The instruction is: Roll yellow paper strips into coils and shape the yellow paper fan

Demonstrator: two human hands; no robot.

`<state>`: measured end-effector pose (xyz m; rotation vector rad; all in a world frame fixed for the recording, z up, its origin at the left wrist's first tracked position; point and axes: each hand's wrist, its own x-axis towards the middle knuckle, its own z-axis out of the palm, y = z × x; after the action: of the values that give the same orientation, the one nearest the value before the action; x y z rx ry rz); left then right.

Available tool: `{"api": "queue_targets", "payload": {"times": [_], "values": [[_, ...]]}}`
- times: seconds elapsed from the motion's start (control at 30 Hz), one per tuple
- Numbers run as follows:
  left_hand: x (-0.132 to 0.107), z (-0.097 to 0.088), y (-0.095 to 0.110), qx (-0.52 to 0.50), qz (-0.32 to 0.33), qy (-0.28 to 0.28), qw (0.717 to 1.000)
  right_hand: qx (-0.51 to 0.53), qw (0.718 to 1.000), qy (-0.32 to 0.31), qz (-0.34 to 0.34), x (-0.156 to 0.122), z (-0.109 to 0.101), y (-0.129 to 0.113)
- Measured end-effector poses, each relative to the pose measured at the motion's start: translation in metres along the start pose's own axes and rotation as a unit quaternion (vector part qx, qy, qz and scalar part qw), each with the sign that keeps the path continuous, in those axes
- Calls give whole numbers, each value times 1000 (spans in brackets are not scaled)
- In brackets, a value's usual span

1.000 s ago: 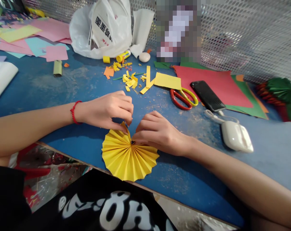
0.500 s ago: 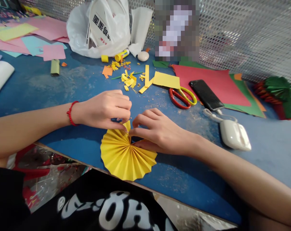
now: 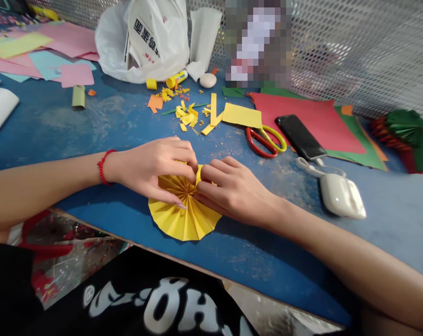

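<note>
A yellow pleated paper fan [image 3: 185, 223], spread into a round rosette, lies on the blue table [image 3: 102, 205] near its front edge. My left hand [image 3: 165, 168], with a red cord bracelet [image 3: 105, 166] at the wrist, reaches over the upper left of the fan. Its thumb presses near the centre while the bent fingers grip the far edge. On the upper right side, my right hand [image 3: 229, 189] has its curled fingers closed on the paper. Both hands hide part of the far pleats, where the two edges come together.
Beyond the hands lie yellow paper scraps [image 3: 186, 114], a yellow card [image 3: 242, 115] and red-and-yellow-handled scissors [image 3: 264, 142]. A black phone [image 3: 300, 136] rests on red paper [image 3: 302, 116], near a white earphone case [image 3: 342, 195]. A white plastic bag [image 3: 113, 51] stands at the back.
The fan has shifted away from the table's front edge, and its far gap has closed into a fuller circle. My left hand has moved right, its thumb now near the fan's centre.
</note>
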<state>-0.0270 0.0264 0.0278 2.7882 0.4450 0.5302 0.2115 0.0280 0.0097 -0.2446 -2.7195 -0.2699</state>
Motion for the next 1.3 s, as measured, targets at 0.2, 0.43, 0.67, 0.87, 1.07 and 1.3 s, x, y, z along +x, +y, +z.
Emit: {"api": "queue_targets", "payload": {"times": [0.2, 0.43, 0.67, 0.87, 1.07, 1.3], "values": [[2, 2, -2, -22, -14, -4, 1000, 6, 998, -61, -35, 2, -6, 1], [2, 3, -4, -39, -19, 0, 999, -57, 993, -58, -88, -4, -9, 15], [0, 5, -4, -28, -14, 8, 999, -27, 990, -58, -126, -11, 0, 28], [0, 6, -3, -18, -9, 45, 999, -44, 991, -24, -124, -8, -1, 22], [1, 7, 3, -21, -40, 88, 995, -77, 993, 40, -78, -4, -5, 11], [4, 7, 5, -62, -77, 117, 988, -80, 995, 50, -35, -5, -6, 6]]}}
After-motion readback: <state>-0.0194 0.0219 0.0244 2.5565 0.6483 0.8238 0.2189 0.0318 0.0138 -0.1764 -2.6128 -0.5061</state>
